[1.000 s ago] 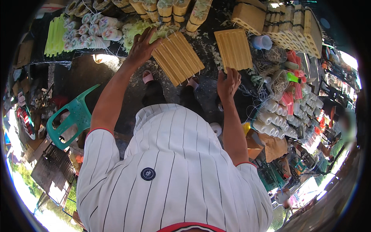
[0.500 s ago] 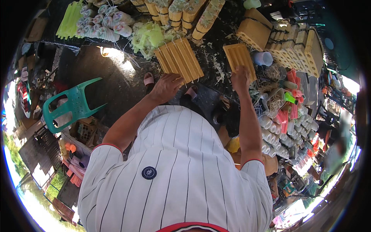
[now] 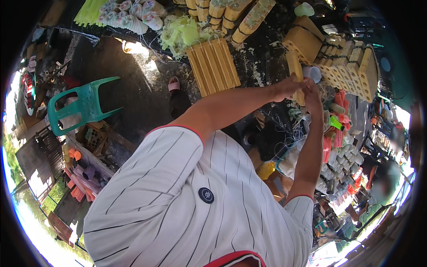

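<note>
A grooved wooden board [image 3: 294, 64] stands tilted on its edge to my right, its narrow side toward me. My left hand [image 3: 287, 88] reaches across my body and grips the board's near part, with its fingers closed. On the board's right side my right hand [image 3: 312, 92] is closed against the same near end; its fingertips are partly hidden. A second, larger grooved wooden board [image 3: 213, 66] lies flat in front of me, grooves up, with thin cords looping at its far edge. Neither hand touches it.
Yellow blocks with round holes [image 3: 344, 66] and a pale cylinder [image 3: 312, 74] stand beyond my right hand. Shredded yellow-green material [image 3: 179, 35] and wrapped rolls [image 3: 133, 15] lie at the far left. A green plastic chair [image 3: 84, 104] lies tipped at left. White rolls [image 3: 340, 164] are piled at right.
My left hand has left the large grooved board and crossed right to the smaller one. That board has turned from lying flat to standing on edge. My right hand has shifted right.
</note>
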`<state>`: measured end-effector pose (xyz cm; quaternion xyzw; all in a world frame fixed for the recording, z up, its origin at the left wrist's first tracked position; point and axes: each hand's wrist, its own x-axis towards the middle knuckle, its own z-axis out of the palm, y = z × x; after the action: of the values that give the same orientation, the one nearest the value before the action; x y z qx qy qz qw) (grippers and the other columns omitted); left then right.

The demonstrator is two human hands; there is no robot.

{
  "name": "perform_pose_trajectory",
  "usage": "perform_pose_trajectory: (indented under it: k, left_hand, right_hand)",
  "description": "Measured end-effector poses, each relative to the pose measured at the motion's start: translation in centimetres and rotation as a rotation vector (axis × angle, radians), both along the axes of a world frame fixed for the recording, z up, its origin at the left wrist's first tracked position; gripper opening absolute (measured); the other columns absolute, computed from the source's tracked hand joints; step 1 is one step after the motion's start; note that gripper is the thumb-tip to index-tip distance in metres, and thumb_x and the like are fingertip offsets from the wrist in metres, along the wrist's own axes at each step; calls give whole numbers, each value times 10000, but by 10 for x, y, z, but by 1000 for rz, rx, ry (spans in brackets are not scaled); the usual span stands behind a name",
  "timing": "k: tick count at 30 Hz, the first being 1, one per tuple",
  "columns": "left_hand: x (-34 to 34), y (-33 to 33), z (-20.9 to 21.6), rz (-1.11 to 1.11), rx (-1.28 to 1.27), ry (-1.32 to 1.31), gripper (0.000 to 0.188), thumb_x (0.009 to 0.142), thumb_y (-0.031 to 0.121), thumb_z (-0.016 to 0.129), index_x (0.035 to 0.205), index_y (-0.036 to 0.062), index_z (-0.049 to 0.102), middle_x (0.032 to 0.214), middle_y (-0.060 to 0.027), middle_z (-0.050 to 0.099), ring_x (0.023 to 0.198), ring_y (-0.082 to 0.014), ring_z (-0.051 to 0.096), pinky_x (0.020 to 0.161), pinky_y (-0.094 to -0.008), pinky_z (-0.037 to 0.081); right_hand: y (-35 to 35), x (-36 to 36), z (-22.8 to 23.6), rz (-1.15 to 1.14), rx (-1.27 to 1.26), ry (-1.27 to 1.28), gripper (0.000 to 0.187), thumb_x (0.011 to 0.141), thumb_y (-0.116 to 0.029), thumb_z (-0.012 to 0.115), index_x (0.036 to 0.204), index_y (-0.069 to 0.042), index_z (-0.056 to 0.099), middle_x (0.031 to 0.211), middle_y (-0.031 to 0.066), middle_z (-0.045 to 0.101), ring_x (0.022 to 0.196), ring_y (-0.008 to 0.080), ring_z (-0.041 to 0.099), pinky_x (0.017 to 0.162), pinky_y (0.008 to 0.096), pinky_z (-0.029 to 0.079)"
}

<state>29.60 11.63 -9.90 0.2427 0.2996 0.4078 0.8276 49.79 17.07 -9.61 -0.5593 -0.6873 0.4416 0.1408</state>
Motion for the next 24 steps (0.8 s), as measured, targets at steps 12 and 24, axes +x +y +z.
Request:
perform_pose_trajectory:
  k: [12,24]
  left_hand:
    - [-48,-64,-35,27,563,891,881,1020,471,657,1582,-106,302,1580,-336,419,1453,-451,454,1219,-486,366]
    - [-188,-176,-5,339,-203,848,297,981,161,747,1019,-127,685,862,-159,753,756,-200,767,652,-318,648]
  right_hand:
    - [-97,-55,80,-49,691,-503,415,994,-92,672,1397,-65,575,1103,238,736,982,450,720,839,486,568]
    - [-92,-168,2,17,-136,368,370,1048,-180,669,1371,-9,611,1195,94,701,1069,151,653,942,331,517]
